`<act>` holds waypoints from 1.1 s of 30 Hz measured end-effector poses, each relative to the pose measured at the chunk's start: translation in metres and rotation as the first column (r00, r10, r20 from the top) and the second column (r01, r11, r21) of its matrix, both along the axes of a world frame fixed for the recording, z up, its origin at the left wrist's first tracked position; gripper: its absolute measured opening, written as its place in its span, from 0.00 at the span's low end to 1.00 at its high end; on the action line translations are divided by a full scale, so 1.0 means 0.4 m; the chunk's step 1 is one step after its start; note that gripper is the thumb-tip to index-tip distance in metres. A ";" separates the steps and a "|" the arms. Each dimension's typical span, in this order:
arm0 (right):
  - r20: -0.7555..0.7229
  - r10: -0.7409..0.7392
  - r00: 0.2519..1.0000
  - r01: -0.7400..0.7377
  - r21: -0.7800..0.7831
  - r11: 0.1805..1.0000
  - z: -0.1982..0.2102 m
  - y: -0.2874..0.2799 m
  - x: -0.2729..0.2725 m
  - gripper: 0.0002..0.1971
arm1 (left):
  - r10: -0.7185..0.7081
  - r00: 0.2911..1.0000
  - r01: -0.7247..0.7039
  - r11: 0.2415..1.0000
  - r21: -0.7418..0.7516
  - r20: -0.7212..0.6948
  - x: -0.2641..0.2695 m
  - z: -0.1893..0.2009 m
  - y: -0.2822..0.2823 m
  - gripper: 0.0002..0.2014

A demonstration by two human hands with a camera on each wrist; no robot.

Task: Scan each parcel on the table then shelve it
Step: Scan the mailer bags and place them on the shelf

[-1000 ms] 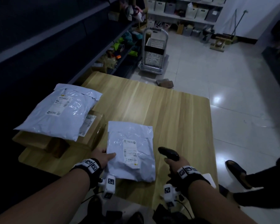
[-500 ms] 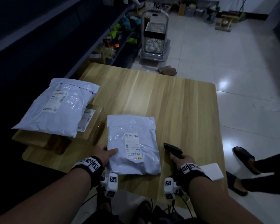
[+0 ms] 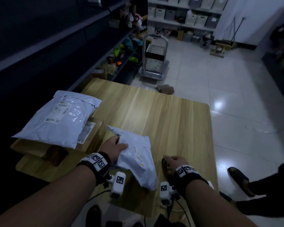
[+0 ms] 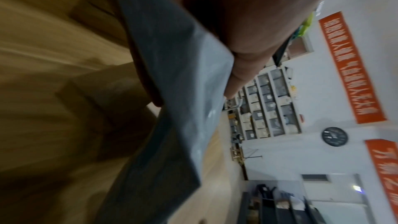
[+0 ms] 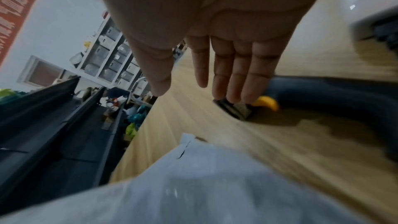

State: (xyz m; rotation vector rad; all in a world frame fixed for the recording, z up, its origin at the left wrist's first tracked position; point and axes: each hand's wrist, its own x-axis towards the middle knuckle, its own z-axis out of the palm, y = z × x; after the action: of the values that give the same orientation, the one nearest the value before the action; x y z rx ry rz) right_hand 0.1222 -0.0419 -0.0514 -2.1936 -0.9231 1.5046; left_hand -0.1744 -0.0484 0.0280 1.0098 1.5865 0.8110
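Note:
A small grey poly parcel [image 3: 138, 154] with a white label is tilted up off the wooden table [image 3: 170, 120]. My left hand [image 3: 116, 145] grips its left edge, thumb on top; the left wrist view shows the parcel [image 4: 183, 91] close under the thumb. The black barcode scanner [image 5: 323, 91] with a yellow trigger lies flat on the table. My right hand [image 3: 174, 162] rests over it with straight fingers [image 5: 237, 77] touching its head. A larger grey parcel [image 3: 61, 118] lies on a cardboard box [image 3: 95, 138] at the table's left.
Dark shelving [image 3: 56, 46] runs along the left of the table. A platform trolley with a basket [image 3: 154, 61] stands on the tiled floor beyond the far edge. Another person's sandalled foot [image 3: 239, 179] is at the right.
My right hand has laid the scanner down on the table and opened over it. My left hand has taken the small parcel by its edge and lifted it into a tilt.

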 end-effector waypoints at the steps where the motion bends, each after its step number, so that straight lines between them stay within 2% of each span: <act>1: -0.040 0.006 0.999 -0.007 -0.005 1.000 0.009 0.013 -0.021 0.34 | 0.002 1.000 -0.003 0.999 0.041 0.017 0.002 0.028 0.005 0.07; 4: -0.096 0.081 0.992 -0.085 -0.038 0.996 0.091 0.042 -0.100 0.35 | 0.010 0.995 -0.024 0.989 0.145 0.103 -0.002 0.117 0.009 0.05; 6: -0.143 0.054 0.988 -0.063 -0.059 0.996 0.143 0.057 -0.145 0.41 | 0.030 0.983 -0.067 0.977 0.203 0.180 -0.018 0.165 0.007 0.06; 8: -0.228 0.012 0.973 -0.020 -0.034 0.999 0.166 0.082 -0.194 0.42 | 0.044 0.973 -0.101 0.964 0.246 0.228 -0.048 0.203 -0.001 0.09; 10: -0.297 0.073 0.952 -0.065 0.035 0.997 0.218 0.103 -0.257 0.36 | 0.083 0.969 -0.146 0.953 0.266 0.234 -0.092 0.240 -0.015 0.10; 11: -0.281 0.120 0.952 -0.098 0.091 0.991 0.246 0.115 -0.289 0.31 | 0.117 0.967 -0.177 0.946 0.270 0.224 -0.118 0.258 -0.026 0.10; 13: -0.231 0.240 0.943 -0.184 0.239 0.953 0.290 0.132 -0.350 0.16 | 0.211 0.959 -0.258 0.927 0.273 0.189 -0.180 0.279 -0.047 0.09; 16: -0.233 0.357 0.904 -0.260 0.363 0.895 0.335 0.159 -0.448 0.12 | 0.341 0.933 -0.360 0.889 0.284 0.114 -0.295 0.293 -0.093 0.07; 20: -0.267 0.492 0.829 -0.341 0.456 0.822 0.369 0.169 -0.627 0.13 | 0.508 0.840 -0.543 0.802 0.251 0.193 -0.437 0.315 -0.190 0.12; 22: -0.258 0.567 0.782 -0.400 0.490 0.775 0.386 0.160 -0.722 0.10 | 0.580 0.779 -0.625 0.748 0.222 0.239 -0.502 0.312 -0.240 0.15; 25: -0.206 0.665 0.718 -0.487 0.534 0.691 0.403 0.145 -0.860 0.06 | 0.669 0.672 -0.734 0.659 0.165 0.318 -0.599 0.300 -0.307 0.05; 26: -0.202 0.700 0.685 -0.516 0.544 0.661 0.410 0.138 -0.903 0.06 | 0.702 0.633 -0.769 0.619 0.159 0.326 -0.635 0.291 -0.325 0.04; 28: -0.196 0.750 0.631 -0.562 0.551 0.617 0.427 0.118 -0.990 0.06 | 0.763 0.569 -0.821 0.552 0.149 0.306 -0.710 0.276 -0.358 0.09; 33: -0.172 0.803 0.571 -0.622 0.548 0.560 0.406 0.072 -1.211 0.05 | 0.859 0.442 -0.897 0.429 0.108 0.259 -0.891 0.238 -0.428 0.08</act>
State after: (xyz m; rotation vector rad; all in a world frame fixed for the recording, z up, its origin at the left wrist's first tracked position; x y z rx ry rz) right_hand -0.3620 -0.0131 0.1111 -1.0926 -1.9440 1.7398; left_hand -0.5309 -0.2195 0.1233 0.1118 1.8750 1.7998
